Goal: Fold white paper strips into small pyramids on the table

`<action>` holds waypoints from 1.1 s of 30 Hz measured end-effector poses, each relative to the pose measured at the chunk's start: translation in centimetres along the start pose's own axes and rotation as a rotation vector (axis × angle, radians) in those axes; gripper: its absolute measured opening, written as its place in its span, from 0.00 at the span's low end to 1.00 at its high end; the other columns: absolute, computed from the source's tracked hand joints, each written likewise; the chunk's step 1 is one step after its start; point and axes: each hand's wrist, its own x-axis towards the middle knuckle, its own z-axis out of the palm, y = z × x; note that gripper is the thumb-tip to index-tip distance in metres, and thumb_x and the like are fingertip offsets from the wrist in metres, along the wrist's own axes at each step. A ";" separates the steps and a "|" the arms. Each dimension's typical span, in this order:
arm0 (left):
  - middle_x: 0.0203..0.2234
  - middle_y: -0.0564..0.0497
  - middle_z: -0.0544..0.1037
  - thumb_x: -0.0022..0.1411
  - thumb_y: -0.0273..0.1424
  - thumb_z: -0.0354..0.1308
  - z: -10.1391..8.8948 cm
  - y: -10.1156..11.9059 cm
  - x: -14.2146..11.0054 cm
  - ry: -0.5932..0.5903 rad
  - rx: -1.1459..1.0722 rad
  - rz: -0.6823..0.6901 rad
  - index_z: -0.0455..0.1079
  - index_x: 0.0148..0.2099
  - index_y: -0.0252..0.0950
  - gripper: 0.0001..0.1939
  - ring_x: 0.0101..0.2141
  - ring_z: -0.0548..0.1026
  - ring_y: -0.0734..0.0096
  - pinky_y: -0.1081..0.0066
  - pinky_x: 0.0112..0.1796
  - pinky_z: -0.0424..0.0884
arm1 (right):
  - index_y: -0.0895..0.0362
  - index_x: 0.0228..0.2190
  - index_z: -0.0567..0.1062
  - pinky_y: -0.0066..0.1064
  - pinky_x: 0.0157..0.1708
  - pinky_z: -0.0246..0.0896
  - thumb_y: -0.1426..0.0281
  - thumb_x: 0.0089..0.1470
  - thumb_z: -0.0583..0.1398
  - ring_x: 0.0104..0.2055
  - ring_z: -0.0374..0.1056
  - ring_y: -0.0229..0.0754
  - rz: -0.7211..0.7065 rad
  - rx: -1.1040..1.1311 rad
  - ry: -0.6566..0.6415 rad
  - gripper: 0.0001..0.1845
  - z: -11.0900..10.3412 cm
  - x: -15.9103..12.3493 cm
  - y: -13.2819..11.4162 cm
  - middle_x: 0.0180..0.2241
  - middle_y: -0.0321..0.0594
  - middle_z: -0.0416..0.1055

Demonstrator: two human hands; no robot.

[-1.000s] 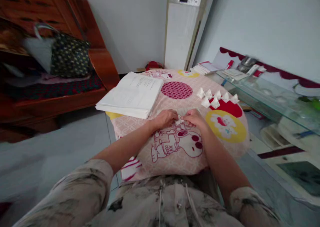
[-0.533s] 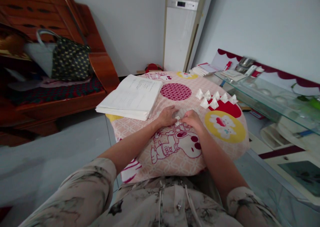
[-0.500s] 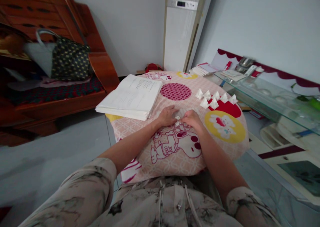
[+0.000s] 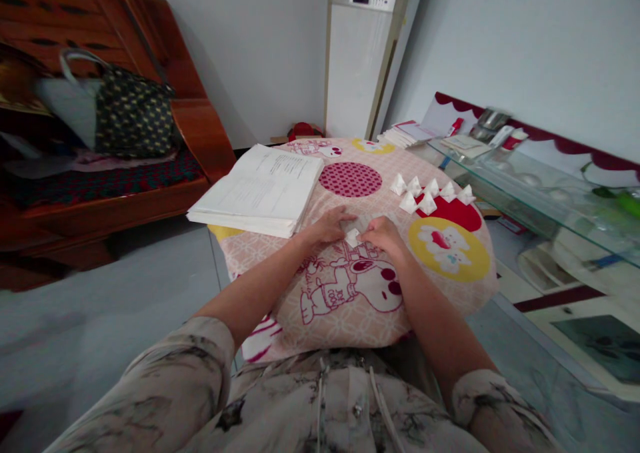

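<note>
A small white folded paper piece (image 4: 353,237) lies between my two hands on a pink cartoon-print cushion (image 4: 370,306) in my lap. My left hand (image 4: 327,227) presses its fingers on the paper's left side, fingers curled over it. My right hand (image 4: 383,234) pinches the paper's right edge. Several finished folded white paper pieces (image 4: 429,196) sit in a cluster at the cushion's far right.
A thick stack of white printed sheets (image 4: 260,190) rests on the cushion's far left. A glass-topped table (image 4: 540,193) with papers and a can stands to the right. A wooden bench (image 4: 100,140) with a dark bag (image 4: 133,113) is at left; a white floor air conditioner (image 4: 357,53) behind.
Both hands stayed together on the small paper, working it slightly; the paper now shows more between the fingers. The view shifted a little.
</note>
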 end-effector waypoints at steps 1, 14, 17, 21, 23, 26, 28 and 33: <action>0.70 0.47 0.59 0.57 0.25 0.58 -0.1 -0.4 0.0 -0.004 -0.012 0.027 0.66 0.67 0.43 0.35 0.67 0.61 0.52 0.57 0.65 0.60 | 0.57 0.23 0.74 0.28 0.20 0.52 0.67 0.47 0.67 0.17 0.62 0.36 -0.003 0.006 0.004 0.08 0.0 0.0 0.0 0.15 0.32 0.66; 0.50 0.44 0.79 0.51 0.30 0.67 2.3 1.5 0.5 0.227 -0.064 0.022 0.78 0.40 0.35 0.12 0.53 0.76 0.55 0.59 0.57 0.69 | 0.58 0.27 0.77 0.26 0.23 0.56 0.69 0.46 0.66 0.21 0.66 0.37 -0.102 0.107 0.035 0.05 0.6 0.0 1.4 0.17 0.33 0.70; 0.44 0.46 0.79 0.50 0.30 0.67 2.3 1.7 0.5 0.255 -0.119 0.000 0.75 0.38 0.36 0.11 0.47 0.76 0.59 0.61 0.52 0.71 | 0.57 0.30 0.77 0.25 0.21 0.55 0.69 0.45 0.67 0.21 0.66 0.37 -0.117 0.218 -0.002 0.07 0.5 0.0 1.8 0.18 0.32 0.70; 0.29 0.53 0.75 0.49 0.28 0.66 2.2 1.7 0.0 0.279 -0.297 0.053 0.72 0.36 0.35 0.10 0.31 0.71 0.70 0.69 0.36 0.69 | 0.57 0.31 0.78 0.24 0.18 0.54 0.68 0.46 0.66 0.19 0.63 0.35 -0.169 0.339 -0.108 0.08 0.1 -0.1 2.2 0.17 0.30 0.68; 0.24 0.57 0.70 0.49 0.28 0.66 2.3 1.7 -0.1 0.285 -0.420 0.089 0.71 0.35 0.35 0.10 0.26 0.66 0.74 0.73 0.31 0.64 | 0.57 0.27 0.76 0.24 0.17 0.53 0.67 0.46 0.66 0.18 0.61 0.34 -0.194 0.368 -0.154 0.06 0.0 -0.1 2.4 0.16 0.30 0.67; 0.22 0.59 0.68 0.49 0.30 0.66 2.5 1.7 0.0 0.286 -0.595 0.102 0.72 0.38 0.34 0.12 0.24 0.64 0.77 0.75 0.27 0.59 | 0.57 0.21 0.74 0.24 0.16 0.51 0.64 0.47 0.65 0.16 0.57 0.32 -0.224 0.417 -0.173 0.10 -0.2 -0.1 2.5 0.14 0.29 0.63; 0.22 0.57 0.69 0.51 0.33 0.65 2.6 1.6 0.1 0.259 -0.663 0.077 0.72 0.37 0.33 0.11 0.24 0.65 0.77 0.75 0.26 0.59 | 0.57 0.20 0.73 0.24 0.16 0.50 0.62 0.47 0.65 0.16 0.56 0.32 -0.251 0.451 -0.159 0.12 -0.1 -0.1 2.4 0.13 0.28 0.61; 0.18 0.56 0.69 0.55 0.39 0.63 2.3 1.6 0.0 0.249 -0.702 0.035 0.70 0.26 0.32 0.14 0.21 0.63 0.78 0.75 0.24 0.56 | 0.56 0.19 0.71 0.24 0.16 0.46 0.61 0.46 0.65 0.15 0.54 0.31 -0.268 0.512 -0.170 0.14 0.4 -0.2 2.1 0.12 0.28 0.61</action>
